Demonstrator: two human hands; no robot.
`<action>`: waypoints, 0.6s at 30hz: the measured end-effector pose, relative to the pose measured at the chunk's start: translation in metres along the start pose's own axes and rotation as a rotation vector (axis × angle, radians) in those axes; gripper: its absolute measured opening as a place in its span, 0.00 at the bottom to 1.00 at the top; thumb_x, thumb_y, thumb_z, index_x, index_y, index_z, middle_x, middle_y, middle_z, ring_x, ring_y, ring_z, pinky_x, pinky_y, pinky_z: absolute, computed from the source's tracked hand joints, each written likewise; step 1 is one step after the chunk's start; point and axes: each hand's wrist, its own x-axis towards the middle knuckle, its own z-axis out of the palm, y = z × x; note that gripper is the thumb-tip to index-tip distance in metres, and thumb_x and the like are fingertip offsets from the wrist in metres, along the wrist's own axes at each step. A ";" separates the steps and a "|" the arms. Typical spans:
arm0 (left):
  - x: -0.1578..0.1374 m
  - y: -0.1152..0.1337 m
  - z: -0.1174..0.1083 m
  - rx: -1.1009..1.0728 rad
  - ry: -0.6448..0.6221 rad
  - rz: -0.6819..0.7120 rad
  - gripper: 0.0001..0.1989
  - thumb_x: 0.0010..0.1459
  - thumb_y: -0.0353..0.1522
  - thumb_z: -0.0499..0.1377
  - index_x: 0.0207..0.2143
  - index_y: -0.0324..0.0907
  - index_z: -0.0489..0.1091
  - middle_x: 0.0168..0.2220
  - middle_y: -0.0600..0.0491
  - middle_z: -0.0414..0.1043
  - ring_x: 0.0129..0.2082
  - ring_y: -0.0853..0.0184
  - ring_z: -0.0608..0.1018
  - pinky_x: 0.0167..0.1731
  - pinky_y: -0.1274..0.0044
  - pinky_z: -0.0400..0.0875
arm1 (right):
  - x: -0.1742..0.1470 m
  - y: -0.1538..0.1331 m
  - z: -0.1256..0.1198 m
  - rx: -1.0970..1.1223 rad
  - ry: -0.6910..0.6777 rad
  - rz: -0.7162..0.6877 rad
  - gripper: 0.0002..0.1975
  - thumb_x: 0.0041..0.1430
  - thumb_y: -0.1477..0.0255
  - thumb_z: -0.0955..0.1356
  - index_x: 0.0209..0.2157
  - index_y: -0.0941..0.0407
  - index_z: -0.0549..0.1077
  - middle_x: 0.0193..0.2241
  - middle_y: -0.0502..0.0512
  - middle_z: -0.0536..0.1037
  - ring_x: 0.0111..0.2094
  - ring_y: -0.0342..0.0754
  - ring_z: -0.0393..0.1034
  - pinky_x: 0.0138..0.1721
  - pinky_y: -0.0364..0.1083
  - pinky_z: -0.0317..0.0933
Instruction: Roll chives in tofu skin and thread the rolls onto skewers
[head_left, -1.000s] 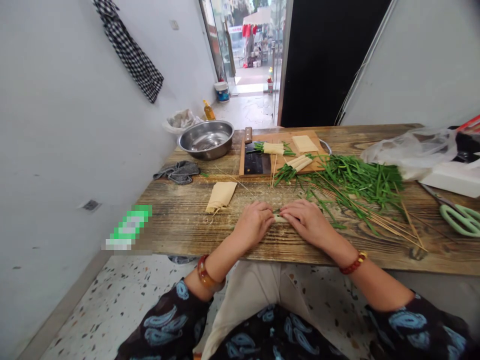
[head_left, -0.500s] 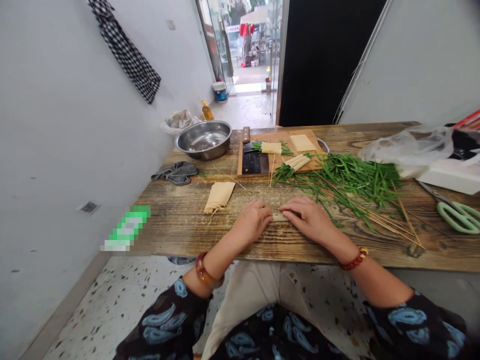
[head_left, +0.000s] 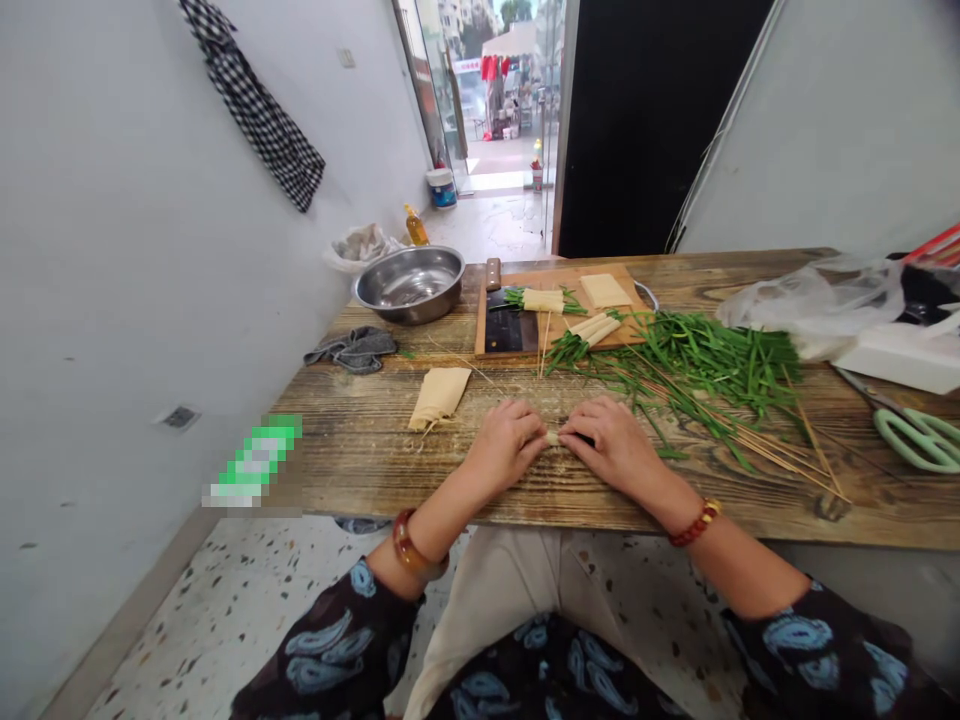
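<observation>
Between my two hands a small pale tofu-skin roll (head_left: pixel 553 438) lies on the wooden table, mostly covered by my fingers. My left hand (head_left: pixel 508 445) is closed on its left end. From the other side my right hand (head_left: pixel 609 440) pinches the right end, fingers curled over it. To the left lies a stack of tan tofu-skin sheets (head_left: pixel 440 395). Beyond my hands, finished rolls with chives poking out (head_left: pixel 594 328) rest at the front edge of the cutting board (head_left: pixel 570 275). Another bundle of rolls (head_left: pixel 543 299) sits on the cleaver blade (head_left: pixel 510 328).
Loose green chives (head_left: pixel 720 355) and thin bamboo skewers (head_left: pixel 780 450) spread to the right. Green-handled scissors (head_left: pixel 916 438) lie at the far right near a plastic bag (head_left: pixel 817 295). A steel basin (head_left: pixel 411 283) and a grey cloth (head_left: pixel 354 350) are at the left.
My right hand has shifted slightly left, closer to my left hand, so less of the roll shows between them. The view has tilted very slightly.
</observation>
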 end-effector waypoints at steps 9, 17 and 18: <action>0.004 0.003 -0.002 -0.057 -0.056 -0.049 0.04 0.57 0.31 0.59 0.28 0.41 0.69 0.30 0.54 0.69 0.35 0.66 0.70 0.35 0.75 0.62 | -0.003 0.000 0.002 0.082 0.021 0.012 0.07 0.61 0.68 0.66 0.31 0.54 0.75 0.37 0.54 0.78 0.39 0.49 0.66 0.40 0.49 0.56; -0.003 0.002 0.005 0.017 0.012 0.051 0.05 0.58 0.29 0.58 0.28 0.41 0.68 0.32 0.52 0.69 0.35 0.66 0.69 0.37 0.74 0.61 | 0.001 -0.001 -0.003 0.114 -0.041 0.033 0.05 0.58 0.68 0.68 0.31 0.54 0.74 0.31 0.53 0.77 0.37 0.49 0.68 0.40 0.48 0.55; -0.004 0.002 0.005 0.031 0.018 0.067 0.05 0.59 0.29 0.57 0.28 0.41 0.67 0.32 0.52 0.69 0.35 0.66 0.69 0.37 0.74 0.61 | 0.002 0.000 -0.004 0.118 -0.045 0.038 0.04 0.58 0.68 0.69 0.31 0.54 0.74 0.33 0.53 0.77 0.38 0.49 0.68 0.40 0.48 0.56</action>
